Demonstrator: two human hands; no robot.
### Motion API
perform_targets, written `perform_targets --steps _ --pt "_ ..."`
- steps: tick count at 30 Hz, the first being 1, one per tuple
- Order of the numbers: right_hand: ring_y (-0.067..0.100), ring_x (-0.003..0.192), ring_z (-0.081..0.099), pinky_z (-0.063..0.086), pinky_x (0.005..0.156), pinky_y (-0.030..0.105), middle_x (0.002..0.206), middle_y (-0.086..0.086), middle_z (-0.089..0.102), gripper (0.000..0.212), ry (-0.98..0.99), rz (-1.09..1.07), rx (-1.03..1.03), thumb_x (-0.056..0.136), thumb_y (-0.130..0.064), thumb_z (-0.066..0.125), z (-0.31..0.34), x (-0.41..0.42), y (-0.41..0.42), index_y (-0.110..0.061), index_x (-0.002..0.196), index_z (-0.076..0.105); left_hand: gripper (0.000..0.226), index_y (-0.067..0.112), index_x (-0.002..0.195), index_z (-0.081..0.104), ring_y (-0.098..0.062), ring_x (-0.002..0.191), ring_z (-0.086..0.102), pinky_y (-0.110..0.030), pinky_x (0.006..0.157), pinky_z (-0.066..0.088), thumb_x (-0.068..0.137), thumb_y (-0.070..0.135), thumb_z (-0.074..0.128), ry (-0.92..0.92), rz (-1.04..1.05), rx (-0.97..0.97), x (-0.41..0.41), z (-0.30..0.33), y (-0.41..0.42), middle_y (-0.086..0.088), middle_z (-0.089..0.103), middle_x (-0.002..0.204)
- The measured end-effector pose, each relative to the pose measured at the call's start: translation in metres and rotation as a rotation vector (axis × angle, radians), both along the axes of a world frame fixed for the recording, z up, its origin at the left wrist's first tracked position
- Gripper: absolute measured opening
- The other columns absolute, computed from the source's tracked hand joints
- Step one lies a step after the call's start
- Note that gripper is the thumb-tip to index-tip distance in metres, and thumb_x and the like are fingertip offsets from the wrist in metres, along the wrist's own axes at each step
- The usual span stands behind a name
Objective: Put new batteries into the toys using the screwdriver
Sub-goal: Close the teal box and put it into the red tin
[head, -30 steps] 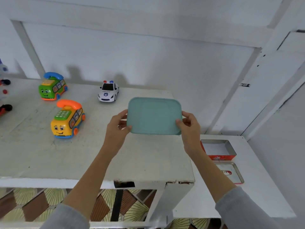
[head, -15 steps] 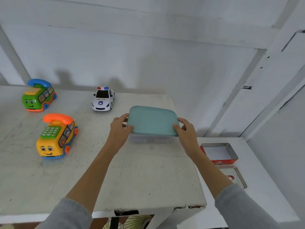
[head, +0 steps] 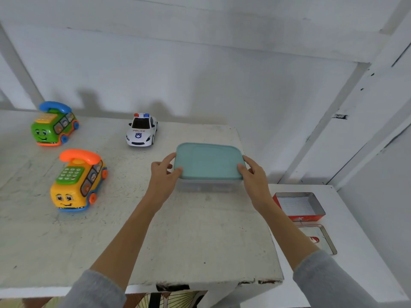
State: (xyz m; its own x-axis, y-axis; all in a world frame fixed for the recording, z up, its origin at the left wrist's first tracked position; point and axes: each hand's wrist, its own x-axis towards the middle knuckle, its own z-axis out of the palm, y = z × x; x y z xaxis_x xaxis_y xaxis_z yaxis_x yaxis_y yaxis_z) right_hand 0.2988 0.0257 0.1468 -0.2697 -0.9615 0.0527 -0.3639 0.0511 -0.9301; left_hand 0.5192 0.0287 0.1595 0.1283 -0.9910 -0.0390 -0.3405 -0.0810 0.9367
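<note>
At centre frame, the left hand (head: 163, 173) and right hand (head: 253, 174) each grasp an end of the teal-lidded box (head: 209, 162) on the surface (head: 200, 241).

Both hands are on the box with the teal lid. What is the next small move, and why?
Probably lift off the teal lid. The left hand and right hand grip its two ends, the clear box sits on the table, and no screwdriver or batteries are visible outside it.

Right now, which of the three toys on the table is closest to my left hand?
The police car. It stands just up and left of the left hand, while the yellow phone bus and the green phone bus sit farther left.
</note>
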Motion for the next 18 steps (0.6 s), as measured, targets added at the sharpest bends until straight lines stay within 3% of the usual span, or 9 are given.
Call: perform_targets --steps 3,9,12,15,18 --pt "0.021 0.099 0.053 0.043 0.081 0.024 0.120 0.012 0.050 0.040 -0.004 0.003 -0.008 0.096 -0.025 0.044 0.002 0.001 -0.001 -0.020 0.136 0.044 0.041 0.023 0.139 0.043 -0.019 0.102 0.046 -0.029 0.087 0.044 0.098 0.015 0.047 0.034 0.023 -0.008 0.001 0.000 0.000 -0.009 0.035 0.119" --pt "0.013 0.080 0.048 0.039 0.074 0.021 0.108 0.014 0.051 0.041 0.062 0.001 -0.016 0.097 -0.027 0.044 0.002 0.001 0.001 -0.021 0.137 0.042 0.042 0.026 0.138 0.044 -0.018 0.100 0.048 -0.028 0.082 0.042 0.097 0.016 0.048 0.071 0.028 -0.028 0.000 -0.006 0.003 -0.009 0.038 0.118" --pt "0.014 0.085 0.049 0.041 0.075 0.020 0.108 0.009 0.053 0.040 0.061 0.022 -0.033 0.097 -0.027 0.042 0.001 0.001 0.004 -0.020 0.137 0.041 0.042 0.028 0.138 0.044 -0.016 0.091 0.049 -0.028 0.077 0.044 0.097 0.016 0.047 0.069 0.003 -0.054 0.003 -0.012 0.002 -0.014 0.047 0.112" --pt "0.009 0.074 0.045 0.041 0.064 0.018 0.087 -0.002 0.051 0.038 -0.045 0.035 -0.037 0.097 -0.022 0.044 0.000 0.004 0.008 -0.018 0.135 0.044 0.041 0.024 0.136 0.045 -0.015 0.086 0.048 -0.028 0.077 0.044 0.097 0.013 0.047 0.073 0.000 -0.116 0.004 -0.017 0.003 -0.011 0.049 0.103" --pt "0.010 0.068 0.040 0.037 0.060 0.021 0.075 -0.001 0.042 0.036 -0.138 0.000 -0.028 0.096 -0.019 0.046 -0.004 0.004 0.005 -0.015 0.132 0.047 0.038 0.028 0.128 0.048 -0.012 0.080 0.045 -0.024 0.073 0.043 0.096 0.007 0.047 0.173 0.006 -0.193 0.001 -0.024 0.006 -0.004 0.045 0.094"
